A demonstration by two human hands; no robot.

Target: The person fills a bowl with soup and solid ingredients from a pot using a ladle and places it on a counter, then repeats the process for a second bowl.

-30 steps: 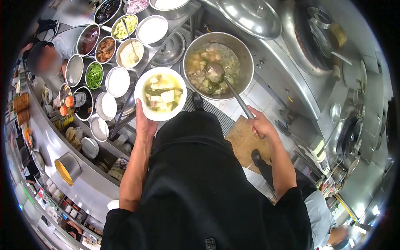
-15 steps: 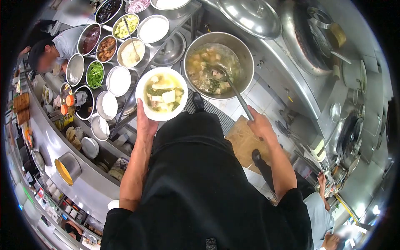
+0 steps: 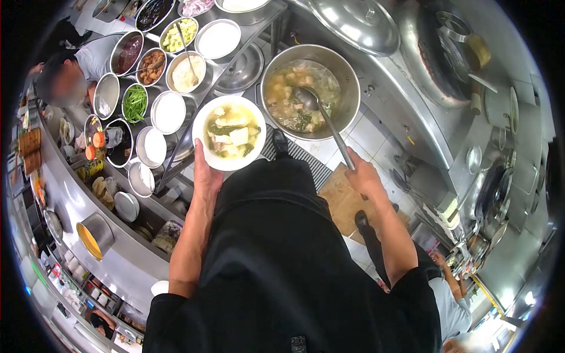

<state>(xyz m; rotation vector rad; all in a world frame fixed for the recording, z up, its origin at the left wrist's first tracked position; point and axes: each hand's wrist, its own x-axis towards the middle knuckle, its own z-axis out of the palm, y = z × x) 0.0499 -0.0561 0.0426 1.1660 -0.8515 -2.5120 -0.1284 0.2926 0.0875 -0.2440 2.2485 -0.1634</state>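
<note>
My left hand (image 3: 207, 172) is closed on the near rim of a white bowl (image 3: 255, 156), thumb on the edge and fingers hidden underneath. Inside the bowl is soup (image 3: 235, 136) with pale chunks and dark green leaves in yellowish broth. My right hand (image 3: 363, 178) grips the long handle of a metal ladle (image 3: 325, 116). The ladle's head shows at the surface of the soup in a large steel pot (image 3: 356, 94), just beyond the bowl to the right. Pale chunks and greens float in that pot.
Steel containers of ingredients, including chopped greens (image 3: 135, 103) and white powder (image 3: 218, 40), crowd the left counter. A domed lid (image 3: 354, 26) and a large wok (image 3: 432, 56) lie at the upper right. One co-worker (image 3: 100, 56) is at upper left, another (image 3: 450, 303) at lower right.
The ladle's head has come up higher in the pot's soup and shows more of its rounded metal. My left hand and the bowl stay almost in place.
</note>
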